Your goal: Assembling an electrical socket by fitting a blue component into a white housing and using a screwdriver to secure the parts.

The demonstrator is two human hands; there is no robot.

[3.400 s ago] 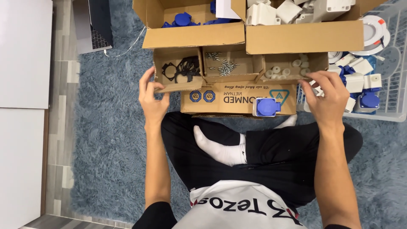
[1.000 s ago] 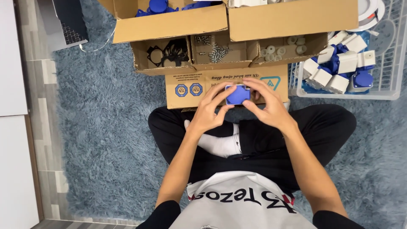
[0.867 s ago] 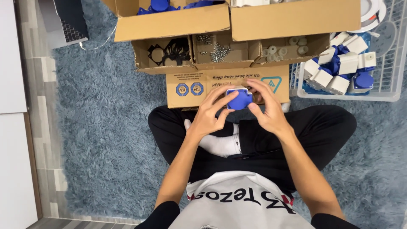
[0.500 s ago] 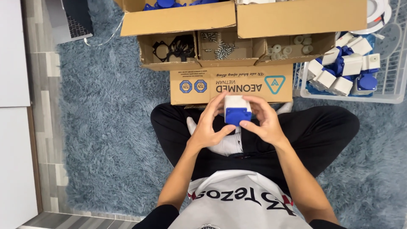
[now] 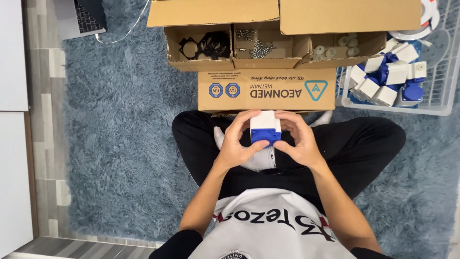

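My left hand (image 5: 238,141) and my right hand (image 5: 295,139) are both closed around a small white and blue block (image 5: 265,127), held above my lap between them. The left fingers wrap over its left side and top edge, with the thumb tucked beneath the blue lower part; the right fingers curl against its right side. The white half of the block faces away from me and the blue half sits toward me. I cannot tell what the block's far face looks like from here.

Beneath the hands I see my crossed legs in black trousers (image 5: 364,144) and a white sock (image 5: 258,158) just under the block. All of this rests on a shaggy blue-grey rug (image 5: 120,144).

Just past my knees stands a brown cardboard box (image 5: 267,89) with printed side panels, its near wall facing me. Behind it, touching it, is a row of open cardboard trays: the left tray (image 5: 201,48) holds black ring-shaped gaskets, the middle tray (image 5: 256,45) holds loose metal screws, and the right tray (image 5: 335,48) holds small white round parts.

To my right, beside the box, a white wire basket (image 5: 431,108) holds a heap of white and blue pieces (image 5: 388,79) like the one in my hands. At the far left corner, a laptop (image 5: 79,17) lies on the rug's edge with a thin cable (image 5: 129,31) running from it.
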